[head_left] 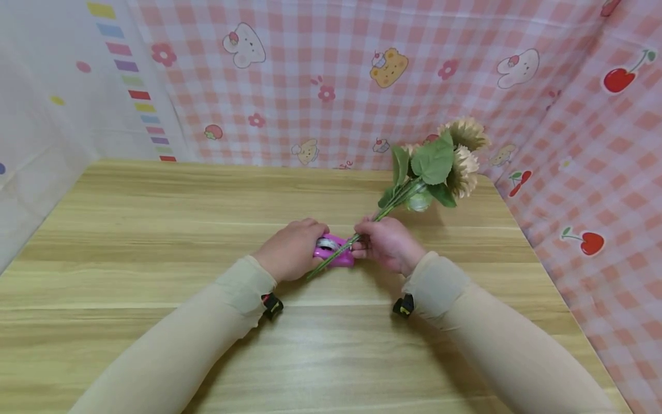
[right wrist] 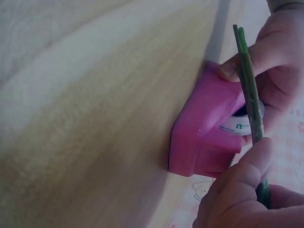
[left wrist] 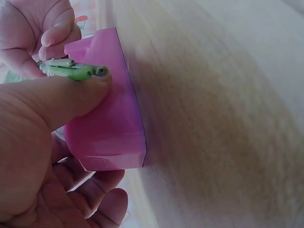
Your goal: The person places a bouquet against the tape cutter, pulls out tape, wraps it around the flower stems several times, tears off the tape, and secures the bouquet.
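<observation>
A pink tape dispenser point(head_left: 341, 260) with a roll of tape point(right wrist: 236, 124) stands on the table. My left hand point(head_left: 292, 250) grips its left end, the thumb on the near side in the left wrist view, fingers round the far side. My right hand point(head_left: 390, 244) pinches the green stems point(head_left: 383, 214) of a flower bunch beside the dispenser's toothed end. The stems slant over the dispenser, their cut ends point(left wrist: 98, 71) near my left thumb. Pale flowers point(head_left: 464, 169) and green leaves point(head_left: 433, 161) point to the back right. Clear tape seems wrapped round the stems point(right wrist: 256, 126).
The wooden table point(head_left: 155, 230) reaches back to a pink checked cloth point(head_left: 289, 75) with printed figures. Another checked cloth point(head_left: 600, 172) hangs along the right edge, and a white one point(head_left: 46, 98) along the left. The flower heads are close to the back cloth.
</observation>
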A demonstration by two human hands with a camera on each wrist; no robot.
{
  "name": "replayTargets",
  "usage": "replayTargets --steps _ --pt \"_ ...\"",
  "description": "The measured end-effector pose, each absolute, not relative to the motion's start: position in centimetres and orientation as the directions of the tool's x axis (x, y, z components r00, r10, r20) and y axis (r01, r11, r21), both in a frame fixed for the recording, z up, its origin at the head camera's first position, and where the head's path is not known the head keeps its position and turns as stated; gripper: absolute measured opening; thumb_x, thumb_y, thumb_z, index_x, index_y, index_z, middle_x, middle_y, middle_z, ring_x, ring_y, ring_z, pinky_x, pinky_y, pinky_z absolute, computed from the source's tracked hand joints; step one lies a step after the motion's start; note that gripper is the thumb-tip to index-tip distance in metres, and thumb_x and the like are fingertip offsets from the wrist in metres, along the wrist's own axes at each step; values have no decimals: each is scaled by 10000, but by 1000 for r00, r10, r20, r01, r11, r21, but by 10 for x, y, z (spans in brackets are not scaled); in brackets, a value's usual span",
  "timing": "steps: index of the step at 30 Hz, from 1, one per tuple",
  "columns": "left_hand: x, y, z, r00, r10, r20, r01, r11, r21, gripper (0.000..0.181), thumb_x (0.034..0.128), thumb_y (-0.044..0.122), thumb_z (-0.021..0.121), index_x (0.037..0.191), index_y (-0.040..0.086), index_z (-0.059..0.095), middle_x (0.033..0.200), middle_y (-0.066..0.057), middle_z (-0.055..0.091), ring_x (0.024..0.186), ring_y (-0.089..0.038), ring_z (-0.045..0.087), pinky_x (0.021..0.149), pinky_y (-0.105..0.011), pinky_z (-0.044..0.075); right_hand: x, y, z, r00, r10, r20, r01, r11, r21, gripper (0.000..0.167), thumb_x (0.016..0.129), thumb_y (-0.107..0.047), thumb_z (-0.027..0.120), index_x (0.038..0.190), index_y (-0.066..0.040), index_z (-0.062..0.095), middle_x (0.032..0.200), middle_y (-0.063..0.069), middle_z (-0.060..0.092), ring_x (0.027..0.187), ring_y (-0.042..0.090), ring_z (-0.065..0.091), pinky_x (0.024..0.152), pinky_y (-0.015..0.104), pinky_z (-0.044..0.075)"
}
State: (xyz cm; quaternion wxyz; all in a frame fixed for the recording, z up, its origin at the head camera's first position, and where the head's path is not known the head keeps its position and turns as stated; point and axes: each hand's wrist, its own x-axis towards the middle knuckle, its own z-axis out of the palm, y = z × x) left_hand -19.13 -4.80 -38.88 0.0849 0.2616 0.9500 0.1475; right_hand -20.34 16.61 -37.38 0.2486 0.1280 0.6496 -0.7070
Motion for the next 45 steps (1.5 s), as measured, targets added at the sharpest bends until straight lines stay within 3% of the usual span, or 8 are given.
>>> replayTargets --steps 12,22,31,39,45 --pt "-191 -48 -389 -848 524 -85 476 822 313 619 991 344 745 1499 54 544 1503 -122 579 1402 -308 548 1224 -445 443 -201 173 -373 -861 -211 -462 484 -62 -873 83 1083 -36 522 1016 -84 512 793 38 705 663 126 690 703 263 642" --pt "-192 -47 -389 -848 520 -101 469 825 315 629 995 339 740 1519 64 528 1524 -114 563 1428 -301 528 1241 -448 423 -204 177 -377 -835 -207 -510 538 -108 -836 161 1051 36 502 920 -56 483 791 48 741 684 149 708 723 251 648" --pt "-193 -47 -389 -851 516 -104 463 828 316 624 991 336 745 1511 62 534 1523 -118 563 1427 -304 529 1243 -448 419 -207 178 -377 -829 -203 -522 551 -126 -825 274 1035 53 485 843 -116 388 737 51 633 634 144 658 677 234 627" --pt "-191 -47 -386 -853 512 -105 459 830 316 618 995 330 739 1514 68 530 1532 -114 556 1425 -311 530 1238 -455 424 -206 185 -372 -805 -261 -534 578 -141 -803 248 1046 11 467 830 -88 539 834 45 630 772 172 666 810 266 616" --pt "-191 -47 -386 -852 515 -97 466 828 312 612 994 334 739 1505 62 538 1525 -119 564 1423 -313 534 1237 -456 425 -207 183 -375 -803 -232 -548 587 -157 -794 243 1074 -87 529 845 -71 608 832 41 623 739 164 638 760 246 613"
